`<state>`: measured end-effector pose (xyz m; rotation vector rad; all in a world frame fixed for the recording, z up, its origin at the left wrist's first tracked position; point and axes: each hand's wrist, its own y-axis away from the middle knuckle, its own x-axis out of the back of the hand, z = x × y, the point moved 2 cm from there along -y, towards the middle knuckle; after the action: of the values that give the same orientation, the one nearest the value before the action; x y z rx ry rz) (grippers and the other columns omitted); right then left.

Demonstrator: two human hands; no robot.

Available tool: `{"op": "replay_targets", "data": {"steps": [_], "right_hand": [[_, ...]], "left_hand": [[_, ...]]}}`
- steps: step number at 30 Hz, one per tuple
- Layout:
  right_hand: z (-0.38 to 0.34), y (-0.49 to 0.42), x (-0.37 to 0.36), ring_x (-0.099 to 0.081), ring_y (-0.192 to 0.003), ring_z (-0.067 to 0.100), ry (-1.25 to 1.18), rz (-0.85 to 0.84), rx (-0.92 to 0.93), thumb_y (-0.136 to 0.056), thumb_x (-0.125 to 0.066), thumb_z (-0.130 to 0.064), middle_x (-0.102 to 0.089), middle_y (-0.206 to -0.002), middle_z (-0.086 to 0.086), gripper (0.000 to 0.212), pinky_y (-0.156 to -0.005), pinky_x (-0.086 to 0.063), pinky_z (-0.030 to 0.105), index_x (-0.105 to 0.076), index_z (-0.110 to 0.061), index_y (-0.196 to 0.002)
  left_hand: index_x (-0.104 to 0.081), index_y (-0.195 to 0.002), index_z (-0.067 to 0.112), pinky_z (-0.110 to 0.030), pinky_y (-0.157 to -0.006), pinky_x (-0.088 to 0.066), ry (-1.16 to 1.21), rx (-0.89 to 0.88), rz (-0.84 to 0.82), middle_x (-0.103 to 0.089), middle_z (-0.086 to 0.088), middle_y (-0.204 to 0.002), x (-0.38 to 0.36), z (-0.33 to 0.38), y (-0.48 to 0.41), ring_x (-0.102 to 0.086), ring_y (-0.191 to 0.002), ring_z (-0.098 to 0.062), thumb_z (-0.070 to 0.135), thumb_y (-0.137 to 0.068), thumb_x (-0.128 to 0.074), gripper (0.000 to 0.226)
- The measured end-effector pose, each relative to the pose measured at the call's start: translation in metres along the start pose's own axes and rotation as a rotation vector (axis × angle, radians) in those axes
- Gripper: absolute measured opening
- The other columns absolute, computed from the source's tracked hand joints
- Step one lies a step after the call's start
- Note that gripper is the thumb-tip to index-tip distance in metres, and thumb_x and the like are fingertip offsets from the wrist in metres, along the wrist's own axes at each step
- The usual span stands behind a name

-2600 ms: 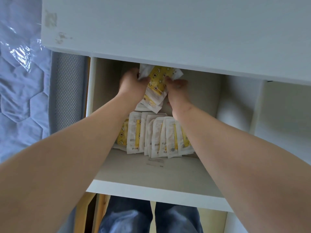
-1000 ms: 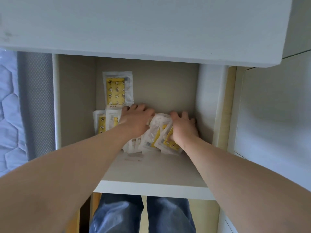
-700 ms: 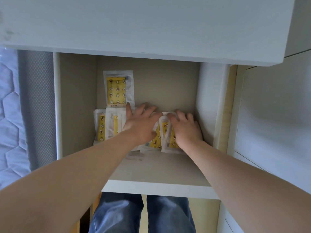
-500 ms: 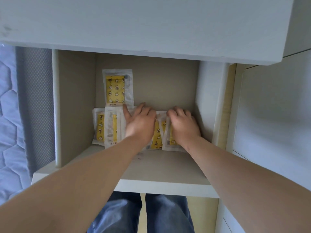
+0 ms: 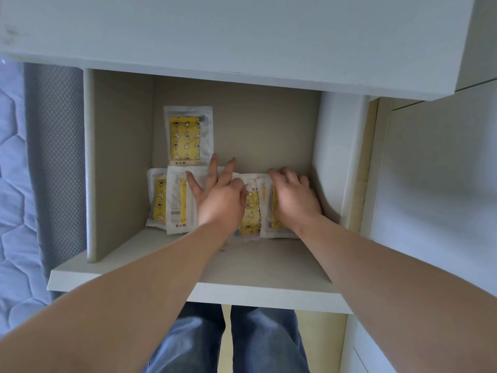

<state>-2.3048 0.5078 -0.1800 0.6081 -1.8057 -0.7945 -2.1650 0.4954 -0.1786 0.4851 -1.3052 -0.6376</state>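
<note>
I see my L grip (image 5: 220,200) spread flat on the yellow packet row (image 5: 161,200), R grip (image 5: 294,200) curled over its top edge, 1 upright packet (image 5: 188,135) behind.

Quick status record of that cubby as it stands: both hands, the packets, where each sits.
place: open white shelf under a white top
row of packets: yellow-patterned, in clear pouches, lying overlapped at the back of the shelf
upright packet: same kind, stands against the back wall, behind the row's left part
left hand: fingers straight and spread, pressing on the row's middle
right hand: fingers bent over the row's right end; grip unclear
held off the shelf: nothing
</note>
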Motion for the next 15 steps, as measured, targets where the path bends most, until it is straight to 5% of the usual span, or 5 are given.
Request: {"op": "replay_targets", "data": {"steps": [4, 8, 12, 15], "right_hand": [[-0.001, -0.002, 0.000, -0.027, -0.132, 0.032, 0.023, 0.023, 0.023, -0.087, -0.053, -0.006, -0.023, -0.151, 0.003, 0.069, -0.101, -0.032, 0.041, -0.024, -0.025, -0.146], [0.000, -0.004, -0.005, -0.016, -0.138, 0.033, -0.005, -0.067, -0.012, -0.084, -0.057, -0.007, -0.010, -0.155, -0.003, 0.080, -0.104, -0.034, 0.044, -0.016, -0.030, -0.148], [-0.008, -0.002, -0.019, 0.002, -0.144, 0.035, -0.069, -0.129, -0.042, -0.087, -0.050, -0.002, 0.006, -0.158, -0.006, 0.080, -0.113, -0.026, 0.049, -0.010, -0.033, -0.150], [-0.011, 0.000, -0.025, 0.001, -0.144, 0.035, -0.084, -0.077, -0.063, -0.090, -0.048, -0.002, 0.009, -0.158, -0.006, 0.077, -0.112, -0.028, 0.049, -0.011, -0.034, -0.149]], "left_hand": [[-0.063, -0.113, 0.030, -0.063, -0.107, 0.015, -0.073, -0.154, -0.071, -0.027, 0.011, -0.154, 0.008, 0.003, -0.010, 0.006, -0.147, -0.018, 0.039, -0.101, -0.032, 0.034], [-0.030, -0.143, 0.031, -0.061, -0.111, 0.001, -0.225, -0.201, -0.123, -0.021, 0.004, -0.155, 0.017, -0.014, -0.017, -0.010, -0.145, -0.020, 0.048, -0.098, -0.030, 0.048], [-0.015, -0.148, 0.031, -0.047, -0.110, -0.020, -0.252, -0.220, -0.271, -0.024, 0.003, -0.153, 0.021, -0.024, -0.018, -0.021, -0.139, -0.023, 0.046, -0.093, -0.046, 0.065], [-0.012, -0.148, 0.033, -0.050, -0.113, -0.014, -0.274, -0.239, -0.213, -0.021, 0.004, -0.153, 0.022, -0.026, -0.016, -0.015, -0.140, -0.023, 0.046, -0.090, -0.051, 0.072]]}}
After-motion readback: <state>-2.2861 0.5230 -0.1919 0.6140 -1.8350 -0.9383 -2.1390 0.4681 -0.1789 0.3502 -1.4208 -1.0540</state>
